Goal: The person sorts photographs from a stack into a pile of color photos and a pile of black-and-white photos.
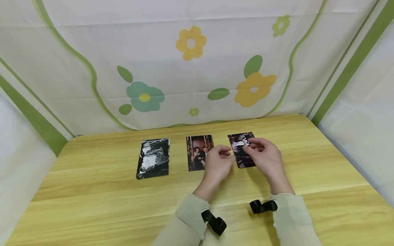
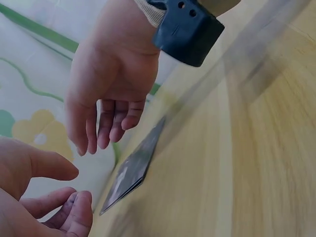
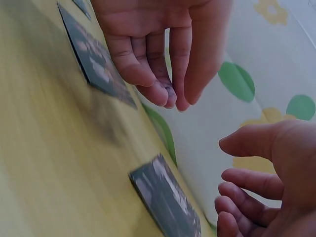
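Observation:
Three small piles of photo cards lie in a row on the wooden table. My right hand (image 1: 268, 158) hovers over the right pile (image 1: 240, 156), thumb and fingers parted with nothing between them in the right wrist view. Next to it, my left hand (image 1: 217, 165) hangs between the middle and right piles, its fingers loosely bent and holding nothing. It overlaps the lower right part of the middle pile (image 1: 194, 152), whose top card shows people before ornate ironwork. Farther left, black-and-white cards form the left pile (image 1: 154, 159), slightly fanned at its edges.
Behind the wooden table (image 1: 101, 205) hangs a white cloth (image 1: 221, 44) printed with flowers and green lines. More cloth closes off both sides. Each wrist carries a black camera mount (image 1: 214, 222) over a pale sleeve (image 1: 292, 213).

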### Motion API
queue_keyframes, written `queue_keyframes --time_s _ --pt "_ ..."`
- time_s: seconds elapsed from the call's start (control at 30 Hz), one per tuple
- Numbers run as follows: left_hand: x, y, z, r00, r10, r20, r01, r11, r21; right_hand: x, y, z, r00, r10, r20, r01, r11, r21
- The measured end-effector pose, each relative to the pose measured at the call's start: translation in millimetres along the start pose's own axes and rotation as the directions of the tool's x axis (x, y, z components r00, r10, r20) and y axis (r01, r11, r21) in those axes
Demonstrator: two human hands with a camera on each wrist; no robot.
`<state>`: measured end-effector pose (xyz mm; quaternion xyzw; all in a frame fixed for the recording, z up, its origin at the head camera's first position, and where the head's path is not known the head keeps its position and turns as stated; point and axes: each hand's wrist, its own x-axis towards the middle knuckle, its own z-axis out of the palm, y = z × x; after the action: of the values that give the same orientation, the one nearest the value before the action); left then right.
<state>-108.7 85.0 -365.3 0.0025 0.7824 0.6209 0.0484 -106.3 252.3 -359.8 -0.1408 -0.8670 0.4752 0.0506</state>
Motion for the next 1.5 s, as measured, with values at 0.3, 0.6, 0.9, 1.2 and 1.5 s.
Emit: queue_keyframes --time_s 0.3,0.6,0.9,1.2,1.5 --pt "-8.1 -2.4 -53.0 0.997 -0.043 -0.062 0.039 0.996 -0.076 -16.4 -26.4 20.6 0.992 -0.105 0.071 0.103 0.994 0.037" --pt "-23.6 -19.4 -111.9 0.975 -0.066 -0.21 0.058 0.997 -0.047 -28.2 -36.7 41.3 0.98 -0.179 0.092 0.179 0.984 0.006" --pt "-38.5 -33.3 -137.7 0.959 -0.089 -0.269 0.074 0.995 -0.065 -30.6 -38.6 44.9 0.978 -0.183 0.099 0.186 0.982 -0.021" --pt "-38.0 -37.7 -145.8 0.954 -0.091 -0.286 0.079 0.995 -0.054 -31.4 -40.6 45.0 0.978 -0.181 0.1 0.184 0.983 -0.018" --pt "-35.9 -38.0 -134.1 0.961 -0.072 -0.266 0.064 0.997 -0.037 -29.9 -37.7 50.3 0.978 -0.17 0.12 0.174 0.985 -0.023"
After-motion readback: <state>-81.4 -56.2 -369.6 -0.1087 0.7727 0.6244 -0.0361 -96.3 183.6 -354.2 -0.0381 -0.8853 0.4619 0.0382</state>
